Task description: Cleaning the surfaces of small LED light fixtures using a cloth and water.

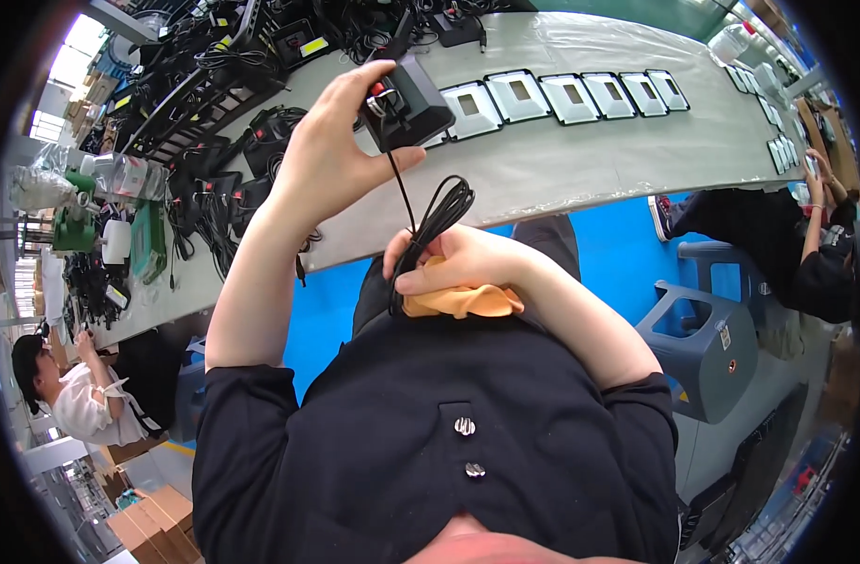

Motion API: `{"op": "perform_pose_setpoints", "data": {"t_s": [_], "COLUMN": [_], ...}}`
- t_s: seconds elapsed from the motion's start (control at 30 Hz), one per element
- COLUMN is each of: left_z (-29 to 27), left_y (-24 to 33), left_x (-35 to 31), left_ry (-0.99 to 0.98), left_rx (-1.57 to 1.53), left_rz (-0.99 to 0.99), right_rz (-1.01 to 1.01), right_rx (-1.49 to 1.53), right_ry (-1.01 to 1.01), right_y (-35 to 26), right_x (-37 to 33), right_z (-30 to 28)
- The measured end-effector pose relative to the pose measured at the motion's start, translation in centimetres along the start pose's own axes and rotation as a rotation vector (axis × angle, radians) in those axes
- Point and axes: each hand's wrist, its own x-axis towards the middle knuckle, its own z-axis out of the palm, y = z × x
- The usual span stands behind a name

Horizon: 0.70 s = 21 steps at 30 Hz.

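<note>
My left hand point(328, 148) is raised over the near edge of the table, its fingers and thumb closed around a black box-shaped device point(422, 111). Red and metal parts show on the side of the device near my fingers. A thin black lead runs down from it to a looped bundle of black cable point(441, 214). My right hand point(468, 258), close to my body, grips that bundle. An orange cloth point(463, 302) is tucked under the same hand and hangs below it.
White black-rimmed panels point(569, 98) lie in a row along the table point(543, 164). Black devices with cables point(214, 193) crowd the left side. A grey stool point(707, 348) stands at right. Co-workers sit at left point(92, 404) and far right point(811, 235).
</note>
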Motion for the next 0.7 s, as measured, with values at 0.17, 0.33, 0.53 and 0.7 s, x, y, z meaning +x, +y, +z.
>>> {"op": "perform_pose_setpoints", "data": {"t_s": [0.17, 0.33, 0.53, 0.7], "left_z": [2.1, 3.5, 4.3, 4.6], "left_y": [-2.8, -4.6, -5.5, -5.9], "left_x": [0.5, 1.1, 1.4, 1.5], "left_ry": [-0.247, -0.332, -0.359, -0.334], "left_rx": [0.006, 0.003, 0.033, 0.086], "left_rz": [-0.095, -0.103, -0.134, -0.123], "right_rz": [0.098, 0.293, 0.274, 0.326], "right_rx": [0.166, 0.252, 0.331, 0.351], "right_ry": [0.047, 0.208, 0.222, 0.049], "right_y": [-0.9, -3.1, -0.5, 0.4], "right_x": [-3.5, -4.1, -2.7, -2.2], "right_z": [-1.9, -1.9, -3.7, -5.0]}}
